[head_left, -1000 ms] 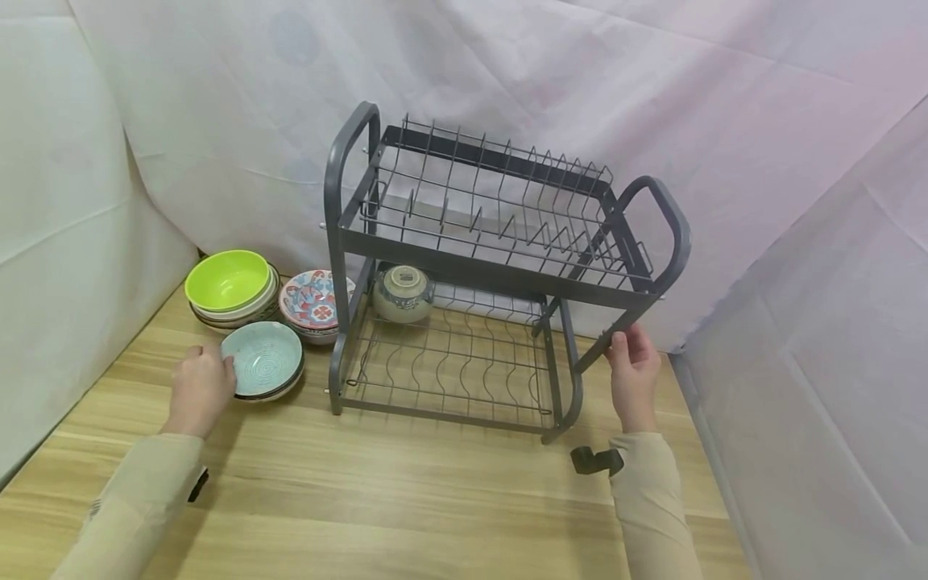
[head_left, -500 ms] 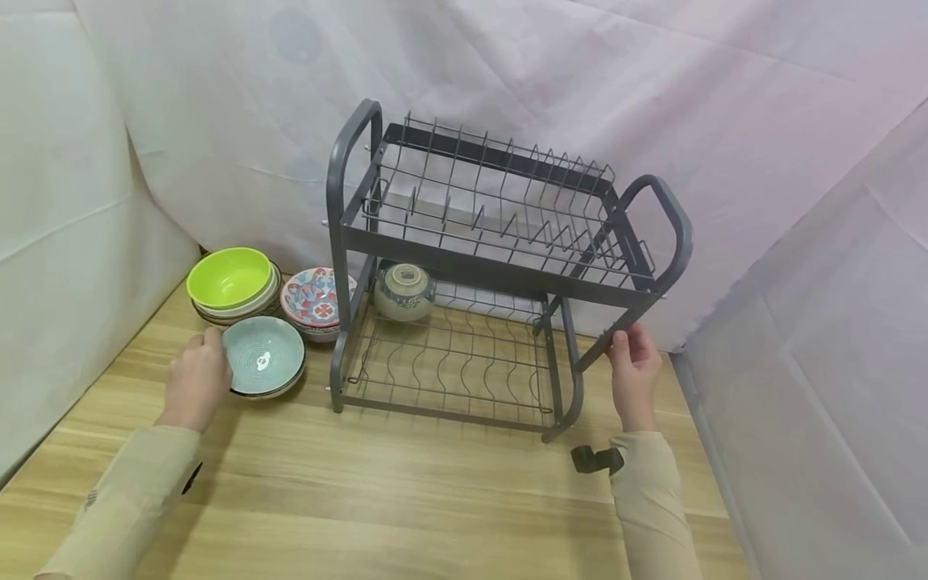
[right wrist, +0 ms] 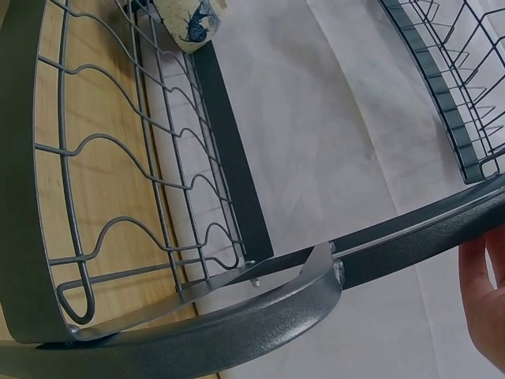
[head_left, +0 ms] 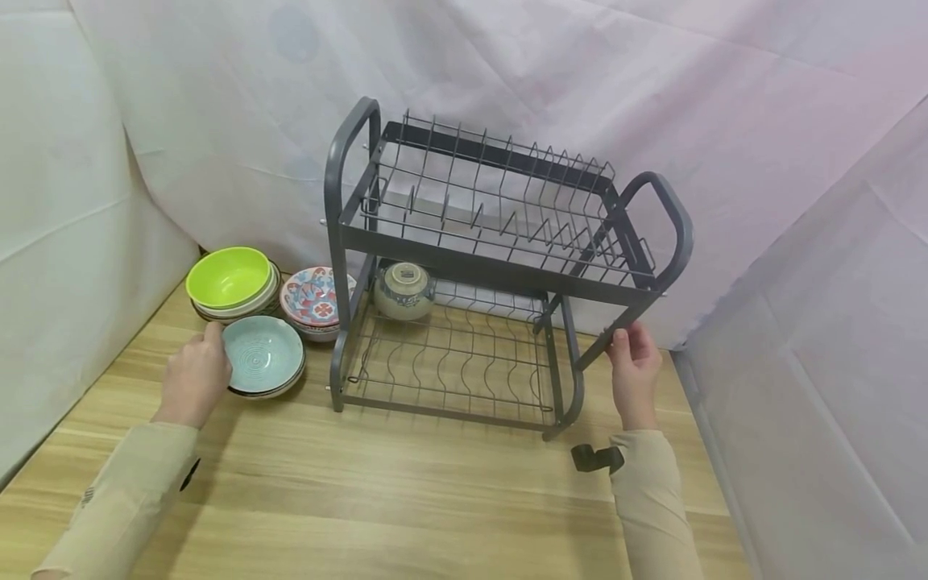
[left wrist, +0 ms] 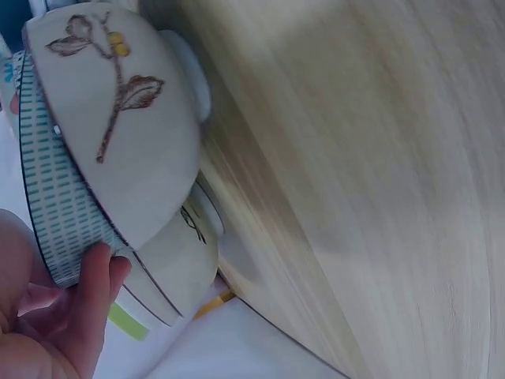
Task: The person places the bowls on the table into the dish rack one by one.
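My left hand (head_left: 194,379) pinches the left rim of a light blue bowl (head_left: 263,353), its thumb at the inner edge. In the left wrist view the fingers (left wrist: 96,288) curl against the bowl's teal-dashed outside (left wrist: 59,181). That bowl sits in a white bowl with a brown twig print (left wrist: 134,118), which stands on the table. My right hand (head_left: 634,374) grips the right upright of a grey two-tier dish rack (head_left: 500,266), thumb in front; only part of the hand shows in the right wrist view. An upside-down patterned cup or bowl (head_left: 403,292) sits on the lower tier.
Behind the blue bowl stands a stack topped by a lime green bowl (head_left: 228,278). Another stack, topped by a red-and-blue patterned bowl (head_left: 316,298), stands by the rack's left leg. White cloth (head_left: 217,105) hangs around the wooden table (head_left: 377,499).
My left hand has shifted slightly left and away from me, still at the light blue bowl's rim. The right hand keeps its grip on the rack.
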`<act>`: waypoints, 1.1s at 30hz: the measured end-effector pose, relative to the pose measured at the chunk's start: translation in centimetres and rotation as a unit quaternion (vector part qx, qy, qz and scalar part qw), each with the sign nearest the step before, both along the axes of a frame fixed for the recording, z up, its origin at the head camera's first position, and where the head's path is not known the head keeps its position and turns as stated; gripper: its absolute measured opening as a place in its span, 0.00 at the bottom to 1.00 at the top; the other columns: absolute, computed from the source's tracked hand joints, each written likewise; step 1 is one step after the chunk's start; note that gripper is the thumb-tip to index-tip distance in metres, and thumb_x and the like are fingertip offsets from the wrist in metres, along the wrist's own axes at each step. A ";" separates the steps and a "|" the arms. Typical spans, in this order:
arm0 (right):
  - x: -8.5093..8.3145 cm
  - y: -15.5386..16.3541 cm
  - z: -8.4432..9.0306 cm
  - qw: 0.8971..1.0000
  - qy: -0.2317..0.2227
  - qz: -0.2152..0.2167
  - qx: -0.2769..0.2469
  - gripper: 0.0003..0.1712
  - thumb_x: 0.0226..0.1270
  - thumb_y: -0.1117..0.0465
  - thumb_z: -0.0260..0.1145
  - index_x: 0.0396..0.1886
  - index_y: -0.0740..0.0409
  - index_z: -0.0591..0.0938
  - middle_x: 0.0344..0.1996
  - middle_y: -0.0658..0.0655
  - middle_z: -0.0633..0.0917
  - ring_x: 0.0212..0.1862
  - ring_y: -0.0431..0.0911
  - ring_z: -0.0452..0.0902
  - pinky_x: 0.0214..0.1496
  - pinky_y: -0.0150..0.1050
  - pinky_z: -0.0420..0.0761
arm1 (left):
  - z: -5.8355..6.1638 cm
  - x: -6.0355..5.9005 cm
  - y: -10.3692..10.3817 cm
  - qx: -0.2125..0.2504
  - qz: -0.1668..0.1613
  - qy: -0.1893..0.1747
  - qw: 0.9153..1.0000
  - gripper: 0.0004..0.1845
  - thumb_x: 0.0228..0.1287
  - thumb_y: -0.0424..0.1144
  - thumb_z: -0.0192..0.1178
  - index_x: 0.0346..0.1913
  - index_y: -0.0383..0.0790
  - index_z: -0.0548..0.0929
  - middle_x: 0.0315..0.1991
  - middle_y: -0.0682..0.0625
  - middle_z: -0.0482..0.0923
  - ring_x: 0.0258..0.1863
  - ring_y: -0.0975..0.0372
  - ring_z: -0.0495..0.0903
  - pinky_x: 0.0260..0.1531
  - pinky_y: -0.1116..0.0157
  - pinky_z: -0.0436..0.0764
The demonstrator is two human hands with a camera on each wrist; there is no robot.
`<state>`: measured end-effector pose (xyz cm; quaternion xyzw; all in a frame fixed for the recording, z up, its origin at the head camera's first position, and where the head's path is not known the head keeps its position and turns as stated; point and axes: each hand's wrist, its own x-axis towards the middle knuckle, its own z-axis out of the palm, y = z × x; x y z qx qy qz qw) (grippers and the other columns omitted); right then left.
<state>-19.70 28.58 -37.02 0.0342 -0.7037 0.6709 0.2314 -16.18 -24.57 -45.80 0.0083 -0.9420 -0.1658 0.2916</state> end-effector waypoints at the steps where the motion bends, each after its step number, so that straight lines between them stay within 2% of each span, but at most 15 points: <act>1: 0.0 0.0 0.0 1.000 0.000 0.000 0.000 0.05 0.66 0.60 0.55 0.39 0.52 0.77 0.35 0.51 0.78 0.42 0.43 0.75 0.48 0.30 0.77 | 0.0 0.0 0.0 -0.002 0.002 0.005 1.000 0.03 0.52 0.22 0.46 0.30 0.22 0.66 0.14 0.29 0.66 0.09 0.39 0.66 0.07 0.45 0.64; 7: 0.0 -0.1 0.1 1.000 0.004 0.005 -0.006 0.06 0.66 0.60 0.56 0.40 0.55 0.77 0.34 0.50 0.78 0.41 0.41 0.76 0.48 0.29 0.77 | 0.2 0.1 0.1 -0.007 0.016 0.041 0.999 0.03 0.51 0.23 0.48 0.31 0.26 0.68 0.17 0.29 0.68 0.09 0.37 0.66 0.06 0.44 0.62; 11: 0.0 -0.2 0.2 1.000 0.006 0.007 -0.005 0.05 0.66 0.61 0.55 0.38 0.52 0.77 0.34 0.50 0.78 0.42 0.41 0.75 0.48 0.29 0.77 | 0.5 0.2 -0.1 0.000 0.019 0.037 0.999 0.03 0.53 0.25 0.49 0.32 0.28 0.69 0.19 0.30 0.70 0.09 0.38 0.65 0.06 0.44 0.61; 18: -0.1 -0.1 0.1 1.000 0.010 0.007 -0.002 0.05 0.66 0.62 0.55 0.38 0.50 0.77 0.34 0.50 0.78 0.41 0.41 0.76 0.48 0.30 0.77 | 1.7 0.7 -0.1 0.016 0.013 0.031 0.999 0.06 0.53 0.27 0.51 0.35 0.32 0.72 0.19 0.32 0.72 0.08 0.42 0.64 0.05 0.50 0.58; 24: -0.2 -0.1 0.0 1.000 0.014 0.006 -0.003 0.05 0.67 0.62 0.54 0.38 0.51 0.77 0.33 0.50 0.78 0.41 0.41 0.76 0.48 0.30 0.77 | 2.9 1.6 0.4 0.027 -0.004 0.039 0.999 0.07 0.53 0.27 0.52 0.35 0.33 0.75 0.19 0.33 0.74 0.09 0.42 0.65 0.06 0.49 0.58; 30: -0.1 0.1 0.0 1.000 0.010 0.003 0.000 0.09 0.67 0.62 0.54 0.42 0.62 0.75 0.34 0.50 0.78 0.42 0.43 0.76 0.48 0.30 0.77 | 3.7 2.4 1.1 0.038 -0.033 0.025 0.998 0.04 0.51 0.27 0.54 0.32 0.32 0.76 0.18 0.35 0.74 0.10 0.43 0.67 0.08 0.47 0.60; 33: 0.0 0.0 0.0 1.000 0.007 0.002 -0.001 0.09 0.67 0.61 0.54 0.42 0.61 0.76 0.34 0.50 0.78 0.43 0.45 0.75 0.49 0.30 0.77 | 3.9 2.8 1.4 0.038 -0.044 0.028 0.998 0.05 0.50 0.26 0.55 0.32 0.32 0.77 0.18 0.36 0.75 0.10 0.43 0.67 0.08 0.48 0.60</act>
